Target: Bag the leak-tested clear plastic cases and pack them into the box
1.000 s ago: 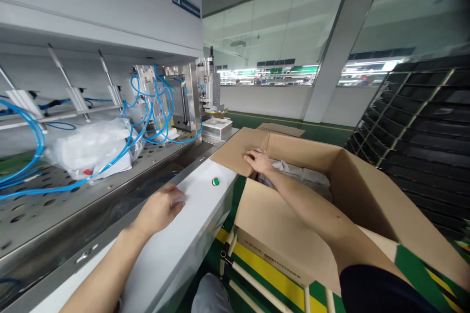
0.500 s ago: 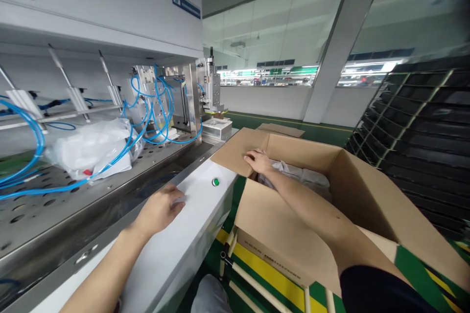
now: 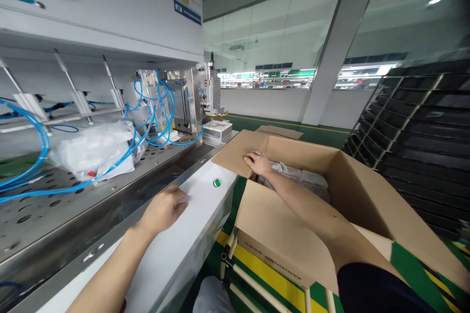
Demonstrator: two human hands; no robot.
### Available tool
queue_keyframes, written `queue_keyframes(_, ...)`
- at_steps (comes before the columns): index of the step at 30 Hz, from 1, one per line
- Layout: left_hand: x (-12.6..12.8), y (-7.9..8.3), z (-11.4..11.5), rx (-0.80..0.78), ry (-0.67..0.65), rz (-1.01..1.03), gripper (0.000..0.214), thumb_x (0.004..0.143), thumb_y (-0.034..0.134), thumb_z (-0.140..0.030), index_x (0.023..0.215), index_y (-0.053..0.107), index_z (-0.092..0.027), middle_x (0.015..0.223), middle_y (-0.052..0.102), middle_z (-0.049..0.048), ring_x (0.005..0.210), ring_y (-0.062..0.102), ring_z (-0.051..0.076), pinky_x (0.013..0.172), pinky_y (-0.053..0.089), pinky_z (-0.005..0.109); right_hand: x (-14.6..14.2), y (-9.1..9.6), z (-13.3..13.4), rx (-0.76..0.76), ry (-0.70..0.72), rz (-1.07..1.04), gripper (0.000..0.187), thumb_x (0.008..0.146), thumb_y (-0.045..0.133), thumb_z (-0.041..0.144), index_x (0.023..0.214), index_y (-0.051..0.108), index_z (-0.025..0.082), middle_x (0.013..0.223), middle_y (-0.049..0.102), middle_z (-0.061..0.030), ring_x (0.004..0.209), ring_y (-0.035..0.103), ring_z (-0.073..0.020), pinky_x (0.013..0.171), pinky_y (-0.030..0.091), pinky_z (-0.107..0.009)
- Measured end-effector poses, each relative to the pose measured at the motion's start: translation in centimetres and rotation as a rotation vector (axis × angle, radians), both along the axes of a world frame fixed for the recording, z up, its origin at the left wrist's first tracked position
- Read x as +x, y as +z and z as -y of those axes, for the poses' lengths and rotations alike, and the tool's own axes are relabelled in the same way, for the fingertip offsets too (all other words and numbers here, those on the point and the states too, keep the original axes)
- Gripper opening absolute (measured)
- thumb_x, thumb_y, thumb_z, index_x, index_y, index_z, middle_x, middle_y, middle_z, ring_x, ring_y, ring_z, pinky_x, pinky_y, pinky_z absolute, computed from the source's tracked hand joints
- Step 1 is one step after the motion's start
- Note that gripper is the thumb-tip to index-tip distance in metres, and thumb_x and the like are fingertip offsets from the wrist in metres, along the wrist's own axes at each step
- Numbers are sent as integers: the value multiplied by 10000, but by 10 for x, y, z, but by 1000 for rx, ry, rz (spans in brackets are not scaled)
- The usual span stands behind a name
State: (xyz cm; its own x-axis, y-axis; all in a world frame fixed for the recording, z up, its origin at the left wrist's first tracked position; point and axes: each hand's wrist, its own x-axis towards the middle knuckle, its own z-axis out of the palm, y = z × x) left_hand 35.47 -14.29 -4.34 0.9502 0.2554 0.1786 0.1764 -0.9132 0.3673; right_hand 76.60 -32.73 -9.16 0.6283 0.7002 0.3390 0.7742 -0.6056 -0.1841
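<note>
My left hand (image 3: 164,209) rests on the white front ledge of the machine (image 3: 191,234), fingers curled over a small pale thing I cannot make out. A green button (image 3: 217,183) sits on the ledge just beyond it. My right hand (image 3: 258,163) reaches over the near flap of an open cardboard box (image 3: 279,234) and lies with fingers spread on the far left flap, beside white plastic-wrapped items (image 3: 299,177) inside the box.
A perforated steel bed (image 3: 51,200) carries blue air hoses (image 3: 154,107) and a clear plastic bag (image 3: 95,149). A metal press head (image 3: 212,95) stands at the bed's far end. Black trays (image 3: 422,142) are stacked at the right. The floor is green with yellow stripes.
The view has shifted slightly down and to the right. Both hands stay where they were.
</note>
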Motion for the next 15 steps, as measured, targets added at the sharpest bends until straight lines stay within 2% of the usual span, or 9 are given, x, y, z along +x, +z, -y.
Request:
queue_keyframes(4,0,3,1,-1,4,-4,182,948,534,-254,979,707,-208,1043,640,92,936,635,219,854,494,351,-11,11,1,-60,20,-2,347,1042,474,303,1269,692,156,1377,606,-146,1345,509,-239,1185,345,-354)
queue_keyframes(9,0,4,0,19,-17,0,177,941,535,-248,966,704,-200,1019,636,97,957,635,232,861,495,356,-29,31,8,-142,35,-48,317,1017,528,294,1226,722,155,1333,645,-138,1260,591,-249,1121,420,-329)
queue_keyframes(12,-1,3,-2,29,-34,9,182,939,533,-250,966,707,-207,1010,641,91,919,636,222,841,493,350,-51,42,24,-165,38,-86,316,1007,557,354,1202,740,187,1283,679,-111,1193,633,-254,1062,469,-329)
queue_keyframes(15,-1,3,-4,38,-32,11,181,932,546,-254,985,714,-212,1005,646,87,879,636,203,831,492,333,-92,53,55,-45,114,-89,318,998,554,393,1184,748,222,1287,678,-85,1217,620,-250,1089,463,-350)
